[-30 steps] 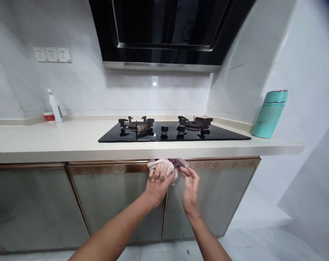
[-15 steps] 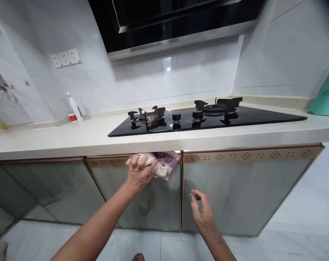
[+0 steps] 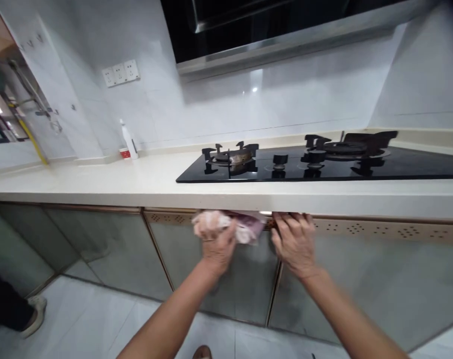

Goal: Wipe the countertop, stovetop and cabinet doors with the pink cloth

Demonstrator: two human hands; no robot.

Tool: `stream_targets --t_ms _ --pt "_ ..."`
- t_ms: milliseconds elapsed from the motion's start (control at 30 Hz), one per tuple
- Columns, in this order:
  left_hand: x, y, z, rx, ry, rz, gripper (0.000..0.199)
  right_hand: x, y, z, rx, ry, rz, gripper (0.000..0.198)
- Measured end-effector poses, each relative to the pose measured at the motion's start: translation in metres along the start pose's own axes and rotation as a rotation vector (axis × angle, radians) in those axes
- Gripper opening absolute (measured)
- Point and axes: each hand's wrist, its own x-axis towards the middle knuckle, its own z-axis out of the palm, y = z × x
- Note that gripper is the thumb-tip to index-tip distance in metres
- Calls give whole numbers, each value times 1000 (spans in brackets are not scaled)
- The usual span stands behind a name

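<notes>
A crumpled pink-and-white cloth is bunched in my left hand. My fingers press it against the copper-coloured top trim of the middle cabinet door, just under the counter's front lip. To the right, my right hand is hooked over the top edge of the neighbouring cabinet door, thumb at the seam between the two doors. Its fingertips go out of sight below the counter. Both hands are slightly blurred.
Above lies the pale countertop with a black gas hob. A white bottle and a small red-and-white container stand by the wall. A range hood overhangs. At far left, another person's shoe is on the floor.
My right hand has risen from in front of the right door to its top edge. The left hand keeps the cloth at the trim. The view has shifted left, and the other person's leg shows more.
</notes>
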Motion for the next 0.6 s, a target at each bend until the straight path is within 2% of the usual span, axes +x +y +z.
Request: stream_targets --t_ms 67,133,200,233,300,333,400,500,567,600 --pt "4 44 13 -67 95 100 36 -11 25 1 26 -1 -120 53" --pt "11 76 23 -101 148 92 27 -18 48 3 38 29 -193 48" --pt "15 81 28 -130 123 117 25 -21 62 7 26 72 -253 44" --pt "14 73 27 -139 97 151 26 -21 66 8 10 77 -279 44" --pt "8 35 19 -134 62 226 29 -21 67 10 -28 62 -309 49" --pt "3 7 12 -115 46 240 31 -20 65 10 -50 57 -303 53" --pt "-4 -58 -10 -39 4 174 39 -20 59 11 -95 64 -254 61" --pt "-6 -150 -51 149 -213 -153 47 -22 46 14 -150 114 -163 66" --pt "-3 -190 -72 247 -254 -316 48 -23 40 16 -158 126 -126 67" --pt "-1 -200 -77 268 -258 -364 48 -23 37 16 -152 125 -117 67"
